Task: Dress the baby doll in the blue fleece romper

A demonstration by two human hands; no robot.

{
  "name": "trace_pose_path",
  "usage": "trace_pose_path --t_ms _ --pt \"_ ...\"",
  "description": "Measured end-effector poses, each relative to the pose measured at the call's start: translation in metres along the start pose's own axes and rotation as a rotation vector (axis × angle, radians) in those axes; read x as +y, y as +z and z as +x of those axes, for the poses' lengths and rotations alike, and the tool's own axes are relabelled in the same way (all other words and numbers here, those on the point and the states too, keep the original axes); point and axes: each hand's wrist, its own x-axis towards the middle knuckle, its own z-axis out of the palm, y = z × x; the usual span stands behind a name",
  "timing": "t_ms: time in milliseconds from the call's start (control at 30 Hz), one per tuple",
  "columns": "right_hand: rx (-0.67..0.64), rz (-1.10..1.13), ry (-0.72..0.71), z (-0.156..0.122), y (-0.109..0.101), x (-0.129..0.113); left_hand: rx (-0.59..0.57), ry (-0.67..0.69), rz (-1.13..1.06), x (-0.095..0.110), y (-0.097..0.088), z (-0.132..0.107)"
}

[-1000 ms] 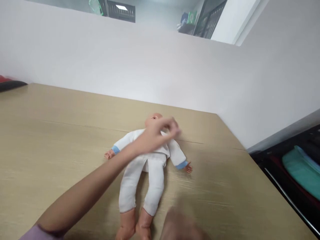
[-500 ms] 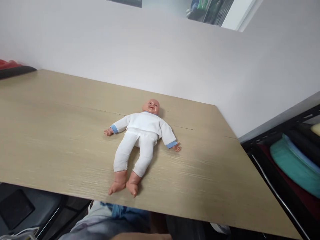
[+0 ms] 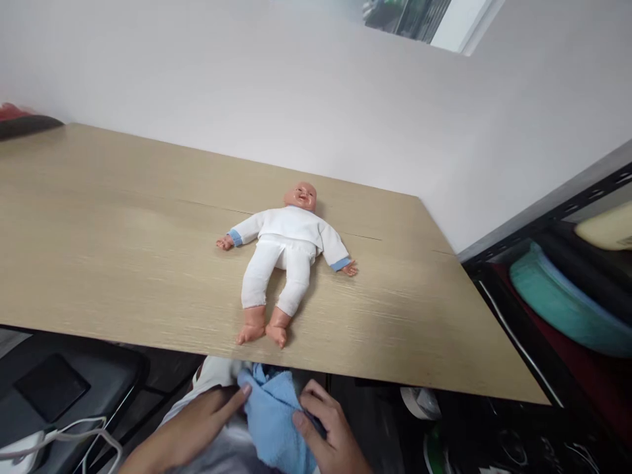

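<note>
A baby doll [image 3: 286, 250] in a white top and white trousers with blue cuffs lies on its back on the wooden table [image 3: 123, 263], feet toward me. Below the front edge, over my lap, hangs a soft light-blue cloth [image 3: 276, 421], folded and bunched. My left hand [image 3: 222, 408] pinches its left side, thumb on top. On the right side, my right hand [image 3: 328, 421] grips it between thumb and bent fingers. Whether the cloth is a garment or a towel I cannot tell.
At the lower left, a dark chair [image 3: 108, 375] bears a flat black object [image 3: 52, 387] and a white charger with a cable [image 3: 93, 428]. A rack on the right holds a teal item [image 3: 563, 303] and a cream one [image 3: 607, 227]. A wall [image 3: 222, 79] rises behind the table.
Both hands have come into clear view with the blue cloth, which was mostly hidden below the table edge. My view has shifted slightly downward; the doll lies as before.
</note>
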Motion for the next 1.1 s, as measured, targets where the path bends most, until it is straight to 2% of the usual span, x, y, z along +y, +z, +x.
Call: trace_pose_path --t_ms 67,133,200,233,300,400,433,500,600,667,767,900,1000,1100 --pt "-0.047 0.003 -0.076 0.001 0.009 -0.011 -0.017 -0.073 -0.309 -0.006 -0.006 0.000" --pt "-0.172 0.014 -0.170 0.002 0.018 -0.022 -0.102 -0.144 -0.656 -0.009 -0.007 -0.003" --pt "-0.288 0.053 -0.217 0.004 0.024 -0.035 -0.202 -0.183 -0.896 -0.012 -0.005 -0.008" --pt "-0.297 0.071 -0.211 0.004 0.025 -0.042 -0.236 -0.181 -0.958 -0.012 -0.005 -0.011" --pt "-0.169 0.073 -0.161 0.004 0.028 -0.052 -0.281 -0.121 -0.998 -0.011 -0.008 -0.017" --pt "0.172 0.027 -0.169 0.007 0.030 -0.057 -0.342 -0.001 -0.978 -0.003 -0.018 -0.019" --pt "0.234 0.016 -0.189 0.009 0.030 -0.057 -0.336 0.037 -0.946 0.000 -0.021 -0.017" --pt "0.224 -0.002 -0.212 0.017 0.029 -0.059 -0.274 0.122 -0.845 0.007 -0.028 -0.010" --pt "0.129 -0.037 -0.225 0.033 0.024 -0.068 -0.159 0.222 -0.694 0.019 -0.035 0.000" --pt "0.137 -0.055 -0.285 0.042 0.022 -0.075 -0.085 0.258 -0.623 0.028 -0.036 0.004" --pt "0.278 -0.077 -0.421 0.051 0.022 -0.081 -0.030 0.370 -0.515 0.046 -0.036 0.004" --pt "0.491 -0.141 -0.540 0.055 0.020 -0.078 -0.012 0.641 -0.328 0.068 -0.035 0.001" --pt "0.593 -0.287 -0.652 0.055 0.013 -0.081 0.136 0.857 -0.142 0.079 -0.036 0.004" --pt "0.664 -0.443 -0.793 0.058 0.000 -0.091 0.329 0.969 -0.039 0.088 -0.040 0.009"
